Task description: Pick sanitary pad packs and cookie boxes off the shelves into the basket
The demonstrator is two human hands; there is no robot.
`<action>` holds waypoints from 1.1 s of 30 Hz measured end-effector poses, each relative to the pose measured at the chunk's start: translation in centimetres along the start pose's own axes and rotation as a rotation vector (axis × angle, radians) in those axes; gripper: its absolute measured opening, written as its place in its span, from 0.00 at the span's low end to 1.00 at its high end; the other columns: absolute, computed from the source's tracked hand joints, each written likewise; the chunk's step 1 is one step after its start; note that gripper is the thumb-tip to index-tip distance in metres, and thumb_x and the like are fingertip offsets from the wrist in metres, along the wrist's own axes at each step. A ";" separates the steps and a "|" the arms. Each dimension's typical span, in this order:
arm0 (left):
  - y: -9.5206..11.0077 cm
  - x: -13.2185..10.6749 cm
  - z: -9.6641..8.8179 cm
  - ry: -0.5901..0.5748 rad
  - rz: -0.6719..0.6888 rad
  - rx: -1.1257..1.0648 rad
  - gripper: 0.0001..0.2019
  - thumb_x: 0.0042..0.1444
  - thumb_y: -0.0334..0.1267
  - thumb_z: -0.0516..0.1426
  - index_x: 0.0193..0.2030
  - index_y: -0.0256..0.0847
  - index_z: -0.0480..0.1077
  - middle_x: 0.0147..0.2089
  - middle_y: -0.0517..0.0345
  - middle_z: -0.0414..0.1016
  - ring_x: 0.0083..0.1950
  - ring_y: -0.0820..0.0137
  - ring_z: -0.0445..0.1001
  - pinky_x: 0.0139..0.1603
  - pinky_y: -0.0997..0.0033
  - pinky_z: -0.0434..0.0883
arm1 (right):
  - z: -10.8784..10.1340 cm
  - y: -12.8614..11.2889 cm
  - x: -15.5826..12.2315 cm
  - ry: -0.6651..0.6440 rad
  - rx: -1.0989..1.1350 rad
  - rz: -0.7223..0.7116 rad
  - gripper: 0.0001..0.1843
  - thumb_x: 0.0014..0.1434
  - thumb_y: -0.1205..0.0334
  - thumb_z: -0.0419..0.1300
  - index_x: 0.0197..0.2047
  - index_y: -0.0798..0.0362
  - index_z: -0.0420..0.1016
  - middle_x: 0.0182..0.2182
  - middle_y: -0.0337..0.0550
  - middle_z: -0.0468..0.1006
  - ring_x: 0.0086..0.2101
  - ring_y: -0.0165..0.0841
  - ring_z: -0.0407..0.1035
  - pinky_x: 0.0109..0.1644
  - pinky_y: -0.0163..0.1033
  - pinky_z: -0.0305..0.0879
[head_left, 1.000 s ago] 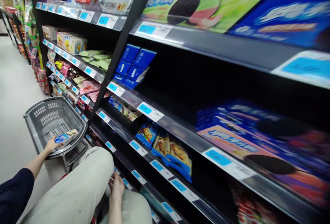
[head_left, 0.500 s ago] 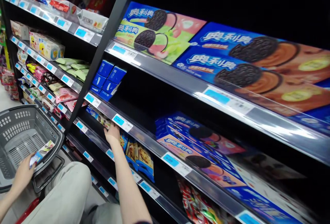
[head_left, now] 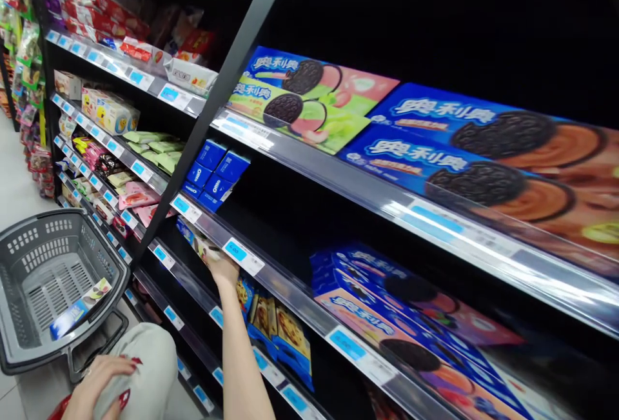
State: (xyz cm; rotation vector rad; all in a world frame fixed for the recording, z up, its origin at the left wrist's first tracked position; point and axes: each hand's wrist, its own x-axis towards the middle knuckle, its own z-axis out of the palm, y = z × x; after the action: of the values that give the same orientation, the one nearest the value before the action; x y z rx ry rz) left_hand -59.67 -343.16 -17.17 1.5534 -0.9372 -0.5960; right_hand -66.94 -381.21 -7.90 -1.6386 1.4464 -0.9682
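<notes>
My right hand [head_left: 221, 270] reaches up to the second-lowest shelf and closes on the end of a flat snack box [head_left: 196, 239] lying behind the price rail; its fingertips are partly hidden by the rail. My left hand [head_left: 104, 378], with red nails, rests open on my knee [head_left: 149, 346] and holds nothing. A grey shopping basket [head_left: 104, 259] stands on the floor at the left. Inside it lies one blue and white snack pack [head_left: 80, 309].
Dark shelves run along the right, with blue price tags. Small blue cookie boxes [head_left: 215, 171] sit above my right hand, bagged cookies [head_left: 278, 326] below it, and large cookie boxes [head_left: 300, 94] on the upper shelf. The aisle floor opens to the left.
My left hand let go of the snack pack in the basket and came back onto my knee. My right hand rose from my lap to the shelf and closed on the box.
</notes>
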 end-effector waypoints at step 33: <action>5.0 10.6 -1.5 -0.464 -0.083 -0.465 0.34 0.34 0.44 0.83 0.47 0.42 0.77 0.66 0.33 0.81 0.71 0.39 0.76 0.70 0.45 0.73 | -16.9 -1.9 -31.9 -0.016 0.191 -0.507 0.36 0.49 0.52 0.83 0.59 0.46 0.81 0.54 0.54 0.82 0.53 0.54 0.81 0.52 0.50 0.81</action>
State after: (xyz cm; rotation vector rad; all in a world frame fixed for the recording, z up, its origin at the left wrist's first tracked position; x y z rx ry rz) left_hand -53.89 -351.14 -10.69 1.0543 -0.9872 -1.1772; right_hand -83.80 -350.07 -0.84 -1.8983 0.9034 -1.3198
